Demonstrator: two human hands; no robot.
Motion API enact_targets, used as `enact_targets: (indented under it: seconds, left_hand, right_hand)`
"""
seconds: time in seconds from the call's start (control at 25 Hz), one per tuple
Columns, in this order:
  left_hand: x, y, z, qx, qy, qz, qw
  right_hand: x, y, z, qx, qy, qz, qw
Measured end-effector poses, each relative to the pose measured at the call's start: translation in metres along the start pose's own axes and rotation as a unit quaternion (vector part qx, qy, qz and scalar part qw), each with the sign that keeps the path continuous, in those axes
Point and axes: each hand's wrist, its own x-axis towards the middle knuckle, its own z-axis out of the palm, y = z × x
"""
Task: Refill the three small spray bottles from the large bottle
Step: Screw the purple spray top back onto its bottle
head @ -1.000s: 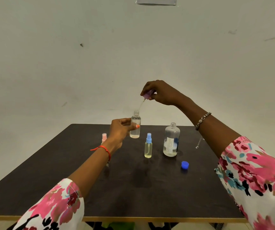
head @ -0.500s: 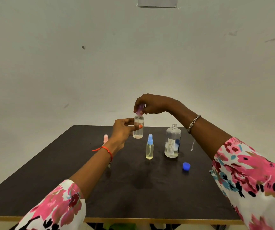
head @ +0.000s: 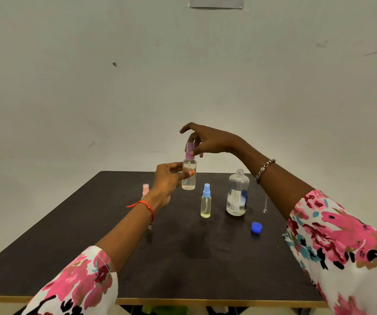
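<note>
A plain pale wall stands behind a dark worktop [head: 183,258]. Above its far middle the left hand [head: 168,178] is curled closed round a small clear spray bottle [head: 189,176], held upright in the air, long axis vertical. The right hand [head: 208,142], directly at twelve o'clock of the bottle, pinches the pink spray cap [head: 189,151] between thumb and fingertips, the other fingers spread; the cap sits on the neck, probably being screwed down. The uncapped large bottle [head: 237,194] stands at four o'clock, a blue-capped spray bottle [head: 206,202] between them, a pink-capped one [head: 145,189] at eight o'clock, and the blue cap [head: 256,227] lies loose on the worktop.
</note>
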Motion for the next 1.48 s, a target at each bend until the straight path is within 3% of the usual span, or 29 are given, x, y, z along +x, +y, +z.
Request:
enact_targets:
  seconds: [0.2,0.4,0.6,0.8,1.08,1.32,1.48]
  left_hand:
    - [-0.001,-0.003,0.000,-0.009,0.003,-0.001,1.000]
    - [0.002,-0.006,-0.005,-0.006,0.006,-0.002,1.000]
    - [0.000,-0.008,-0.004,-0.010,0.013,-0.005,1.000]
    - [0.004,-0.010,-0.008,-0.009,0.012,-0.003,1.000]
    - [0.008,-0.016,-0.010,-0.009,0.028,0.033,0.999]
    - [0.014,-0.027,-0.015,-0.010,0.053,0.056,0.997]
    - [0.018,-0.042,-0.019,-0.011,0.052,0.024,0.998]
  right_hand:
    - [0.003,0.006,0.018,0.012,0.085,0.030,0.996]
    - [0.002,0.013,0.018,0.078,0.049,-0.009,0.996]
    - [0.003,0.015,0.040,0.093,0.130,0.033,0.987]
    - [0.002,0.016,0.040,0.100,0.104,0.043,0.989]
    - [0.006,0.015,0.061,0.138,0.230,0.045,0.962]
    - [0.011,0.025,0.085,0.191,0.174,0.051,0.965]
    - [0.025,0.033,0.106,0.218,0.205,0.083,0.950]
